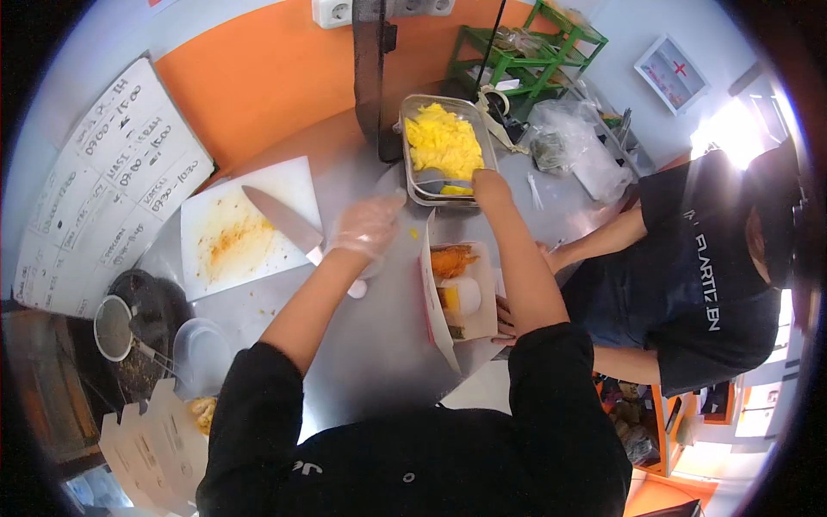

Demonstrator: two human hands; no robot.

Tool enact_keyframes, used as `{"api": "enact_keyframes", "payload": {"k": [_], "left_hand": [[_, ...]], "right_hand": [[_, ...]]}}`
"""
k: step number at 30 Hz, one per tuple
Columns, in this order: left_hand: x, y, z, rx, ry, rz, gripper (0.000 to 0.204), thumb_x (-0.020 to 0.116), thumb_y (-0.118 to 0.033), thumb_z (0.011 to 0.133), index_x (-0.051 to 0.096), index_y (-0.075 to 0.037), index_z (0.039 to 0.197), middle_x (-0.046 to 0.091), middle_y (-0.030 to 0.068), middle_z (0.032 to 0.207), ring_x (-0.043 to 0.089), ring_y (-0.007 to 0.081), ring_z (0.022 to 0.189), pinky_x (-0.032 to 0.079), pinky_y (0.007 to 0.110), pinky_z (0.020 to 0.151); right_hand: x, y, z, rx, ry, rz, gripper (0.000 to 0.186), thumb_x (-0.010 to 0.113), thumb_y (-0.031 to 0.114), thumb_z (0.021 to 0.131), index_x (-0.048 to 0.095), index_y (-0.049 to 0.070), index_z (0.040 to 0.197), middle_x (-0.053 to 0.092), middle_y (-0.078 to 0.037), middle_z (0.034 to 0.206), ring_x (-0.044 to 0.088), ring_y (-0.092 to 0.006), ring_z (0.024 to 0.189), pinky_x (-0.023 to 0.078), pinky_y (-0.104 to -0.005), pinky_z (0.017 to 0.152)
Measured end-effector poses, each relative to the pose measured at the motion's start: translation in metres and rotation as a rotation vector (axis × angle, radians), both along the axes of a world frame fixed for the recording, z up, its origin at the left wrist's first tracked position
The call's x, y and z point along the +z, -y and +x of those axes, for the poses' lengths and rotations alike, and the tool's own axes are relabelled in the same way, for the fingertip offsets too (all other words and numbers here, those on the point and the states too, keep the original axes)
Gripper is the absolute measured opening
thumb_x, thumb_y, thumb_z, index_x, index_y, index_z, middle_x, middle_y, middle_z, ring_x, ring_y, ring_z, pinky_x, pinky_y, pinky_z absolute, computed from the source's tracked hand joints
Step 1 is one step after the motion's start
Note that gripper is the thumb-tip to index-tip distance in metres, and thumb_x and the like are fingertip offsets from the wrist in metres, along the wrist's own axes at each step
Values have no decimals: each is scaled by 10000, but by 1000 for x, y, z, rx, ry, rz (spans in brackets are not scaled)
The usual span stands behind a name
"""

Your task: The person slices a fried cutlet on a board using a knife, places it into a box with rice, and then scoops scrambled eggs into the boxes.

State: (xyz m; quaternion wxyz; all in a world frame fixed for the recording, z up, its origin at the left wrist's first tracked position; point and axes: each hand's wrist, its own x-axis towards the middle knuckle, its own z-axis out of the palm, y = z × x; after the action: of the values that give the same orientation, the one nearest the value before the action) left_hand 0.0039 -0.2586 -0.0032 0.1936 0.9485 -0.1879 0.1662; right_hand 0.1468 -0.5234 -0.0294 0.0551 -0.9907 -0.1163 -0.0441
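My right hand (491,189) is closed around the handle of a metal spoon (430,180). The spoon's bowl lies in a rectangular container (493,148) of yellow scrambled egg (444,138), at its near end. My left hand (366,228), in a clear plastic glove, hovers over the steel counter left of the container, fingers loosely stretched and nothing visible in them. Just nearer stands an open paper food box (439,338) with a fried orange-brown piece (452,260), a white rounded item (468,295) and a yellow piece inside. A co-worker's hand (506,320) touches the box's right side.
Left, a chef's knife (282,217) lies across a stained white cutting board (297,181), its white handle passing beneath my left forearm. A strainer (113,327) and plastic tub (202,346) sit nearer. Plastic bags (573,142) and a green rack (538,65) stand at back right. A co-worker (680,276) stands right.
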Motion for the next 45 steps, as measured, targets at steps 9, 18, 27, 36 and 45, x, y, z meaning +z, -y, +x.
{"api": "enact_keyframes", "payload": {"k": [9,18,27,36,45], "left_hand": [[8,64,87,233,-252,125,426,544,-168,774,562,-118,1197,484,132,1268,527,292,1118,449,393,918],[6,61,120,142,-193,240,328,543,-274,820,630,-72,1064,639,160,1056,638,301,946,510,412,823],[-18,74,119,211,-238,-21,241,506,-200,833,667,-52,933,656,173,961,640,329,886,505,431,787],[-41,77,129,211,-223,-1,254,481,-204,869,609,-23,993,642,211,937,639,340,875,518,442,731],[-66,61,132,185,-49,-69,248,524,-228,840,598,-72,1017,642,205,814,644,350,776,528,444,671]], "right_hand": [[16,-10,-29,198,85,-193,245,515,135,836,478,60,1066,628,-164,787,639,-340,799,497,-451,670],[31,-2,-50,463,75,-181,321,531,67,776,493,91,1093,639,-145,730,649,-323,699,500,-452,593],[4,-26,-26,290,-56,-79,283,535,63,776,515,69,1059,645,-168,743,646,-354,704,496,-484,609],[8,-29,-15,195,29,-101,326,500,93,806,539,67,1129,647,-215,798,642,-375,771,505,-471,678],[23,-37,-7,141,-2,-112,327,488,80,809,532,76,1133,650,-201,787,649,-358,754,510,-467,652]]}}
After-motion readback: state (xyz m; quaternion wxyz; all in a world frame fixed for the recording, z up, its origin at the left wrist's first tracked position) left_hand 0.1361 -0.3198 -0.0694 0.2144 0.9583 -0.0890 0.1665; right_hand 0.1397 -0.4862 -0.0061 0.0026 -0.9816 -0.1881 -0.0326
